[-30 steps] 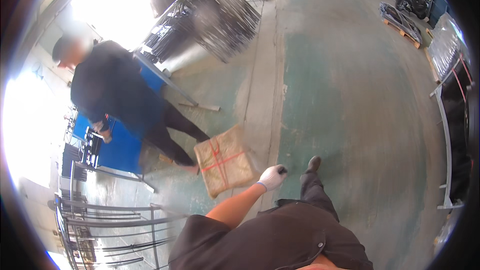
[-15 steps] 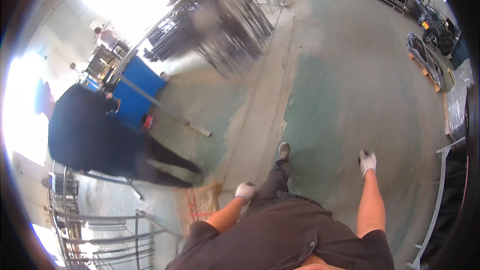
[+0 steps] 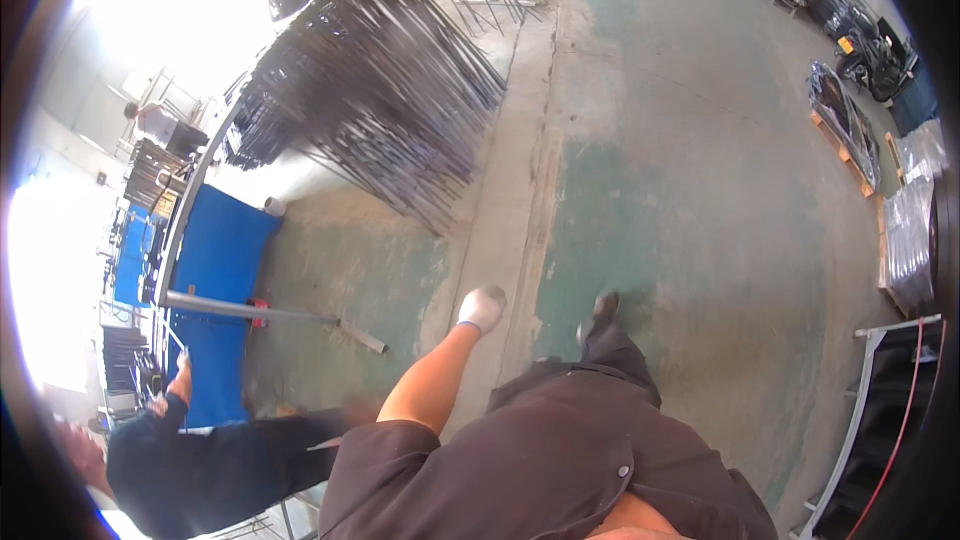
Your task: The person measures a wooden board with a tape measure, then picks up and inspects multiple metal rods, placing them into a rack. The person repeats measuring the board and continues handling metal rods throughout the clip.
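My left hand [image 3: 483, 310], in a whitish glove, swings forward at the end of my bare forearm [image 3: 432, 378]. It looks rounded, with the fingers curled in, and I see nothing in it. Below it is bare floor, and it touches nothing. My right hand is out of the picture, hidden beyond my dark shirt [image 3: 540, 450]. One dark shoe [image 3: 603, 310] of mine is stretched ahead on the green-grey floor [image 3: 660, 230].
Left of me, a person in dark clothes [image 3: 220, 465] reaches toward a blue-sided bench [image 3: 215, 290]. A bar [image 3: 255, 310] juts from it. Many long dark rods [image 3: 380, 90] hang ahead left. Wrapped pallets [image 3: 845, 130] and a metal-framed rack [image 3: 880, 420] line the right.
I have walked forward; the hanging rods and the bench are nearer. My left hand has swung forward, my right hand has left the picture, and the other person now appears lower left.
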`<state>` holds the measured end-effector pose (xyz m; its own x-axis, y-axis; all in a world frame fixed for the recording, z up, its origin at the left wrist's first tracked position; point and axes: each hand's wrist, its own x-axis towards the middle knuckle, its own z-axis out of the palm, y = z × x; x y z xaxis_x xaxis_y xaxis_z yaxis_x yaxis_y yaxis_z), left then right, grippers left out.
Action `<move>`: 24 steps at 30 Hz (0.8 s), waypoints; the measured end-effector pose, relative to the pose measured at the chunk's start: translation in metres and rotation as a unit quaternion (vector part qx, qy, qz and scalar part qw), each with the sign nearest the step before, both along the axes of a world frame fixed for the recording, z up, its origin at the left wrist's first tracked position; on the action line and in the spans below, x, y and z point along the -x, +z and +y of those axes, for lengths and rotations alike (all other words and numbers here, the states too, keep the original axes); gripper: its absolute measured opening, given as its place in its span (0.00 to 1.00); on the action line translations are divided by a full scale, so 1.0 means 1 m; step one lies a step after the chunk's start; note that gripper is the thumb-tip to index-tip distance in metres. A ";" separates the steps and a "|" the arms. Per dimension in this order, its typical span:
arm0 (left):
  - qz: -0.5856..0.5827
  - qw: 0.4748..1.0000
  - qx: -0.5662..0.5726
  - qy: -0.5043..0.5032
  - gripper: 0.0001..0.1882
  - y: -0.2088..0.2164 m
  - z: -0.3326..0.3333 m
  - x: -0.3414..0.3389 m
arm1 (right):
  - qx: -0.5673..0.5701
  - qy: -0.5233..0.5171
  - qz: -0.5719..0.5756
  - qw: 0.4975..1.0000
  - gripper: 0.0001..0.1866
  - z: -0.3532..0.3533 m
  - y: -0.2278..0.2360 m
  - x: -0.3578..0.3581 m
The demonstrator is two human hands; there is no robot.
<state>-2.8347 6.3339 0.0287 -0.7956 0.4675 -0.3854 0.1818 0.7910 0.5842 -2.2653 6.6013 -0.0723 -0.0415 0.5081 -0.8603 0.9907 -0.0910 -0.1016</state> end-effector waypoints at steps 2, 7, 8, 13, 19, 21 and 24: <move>0.022 0.995 -0.091 0.021 0.17 0.029 0.082 0.056 | 0.012 -0.031 0.013 0.999 0.23 0.021 -0.015 0.029; -0.042 0.995 0.047 0.073 0.18 -0.050 0.159 0.124 | 0.052 0.036 -0.017 0.998 0.25 0.172 -0.038 0.157; -0.061 0.986 0.143 0.056 0.18 -0.042 0.178 0.125 | 0.042 0.041 -0.009 0.998 0.26 0.212 -0.041 0.192; -0.104 0.994 0.038 0.019 0.19 0.010 0.285 0.184 | -0.165 0.058 0.146 0.974 0.21 0.510 -0.096 0.413; -0.177 0.952 -0.080 0.235 0.17 -0.014 0.429 0.327 | -0.300 0.072 0.378 0.873 0.22 0.694 0.112 0.780; -0.092 0.981 -0.066 0.158 0.17 -0.049 0.480 0.387 | -0.265 0.068 0.433 0.859 0.20 0.719 0.164 0.859; -0.119 0.971 -0.096 0.185 0.18 -0.060 0.571 0.488 | -0.300 0.114 0.390 0.863 0.20 0.770 0.132 0.914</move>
<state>-3.3226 6.9052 -0.0309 -0.8218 0.2480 -0.5130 -0.2519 0.6495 0.7174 -3.1797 7.3717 0.0600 -0.6472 0.7544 -0.1099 0.5851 0.3990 -0.7060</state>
